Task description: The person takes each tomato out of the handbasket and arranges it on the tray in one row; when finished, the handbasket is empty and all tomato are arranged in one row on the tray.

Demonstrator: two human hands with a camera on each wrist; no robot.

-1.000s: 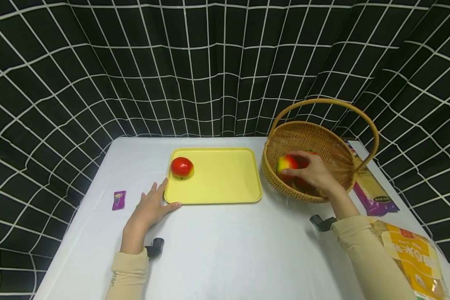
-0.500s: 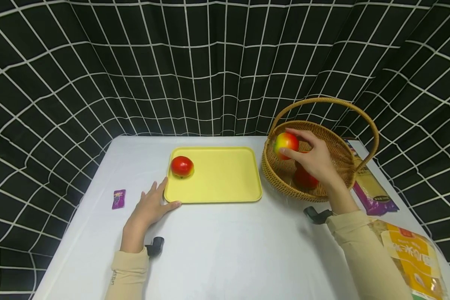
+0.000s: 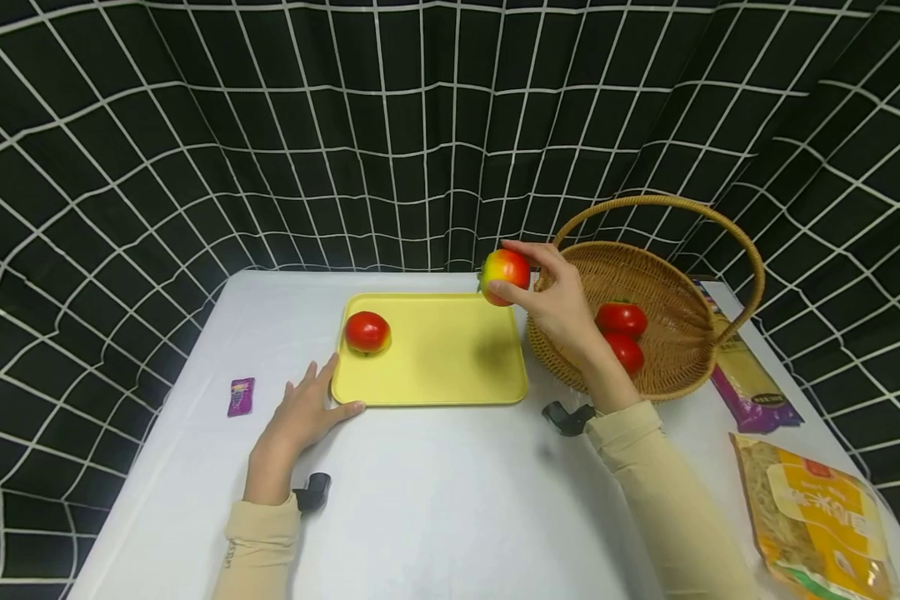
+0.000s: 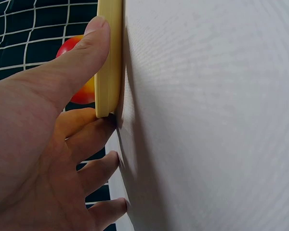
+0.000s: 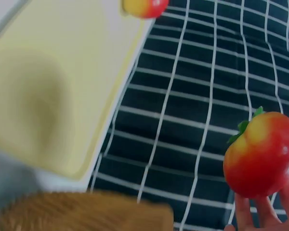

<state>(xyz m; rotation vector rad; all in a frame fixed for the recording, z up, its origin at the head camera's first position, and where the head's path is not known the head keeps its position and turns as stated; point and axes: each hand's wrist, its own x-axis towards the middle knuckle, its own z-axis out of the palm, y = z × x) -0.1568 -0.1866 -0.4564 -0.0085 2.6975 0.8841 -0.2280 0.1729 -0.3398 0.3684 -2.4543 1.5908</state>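
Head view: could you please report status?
Right hand holds red-yellow fruit aloft near yellow tray. Left hand touches tray's near left corner. Another fruit on tray's left; no obstruction visible.

Black cloth patterned with a white grid hangs in soft folds behind a white table and along both its sides. The light is even, leaving a faint sheen and soft-edged shadows on the tabletop.

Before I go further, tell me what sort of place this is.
Probably a staged tabletop recording setup rather than a working kitchen: black grid-patterned cloth hangs behind and to both sides of a white table, and there are small wrist-worn black devices.
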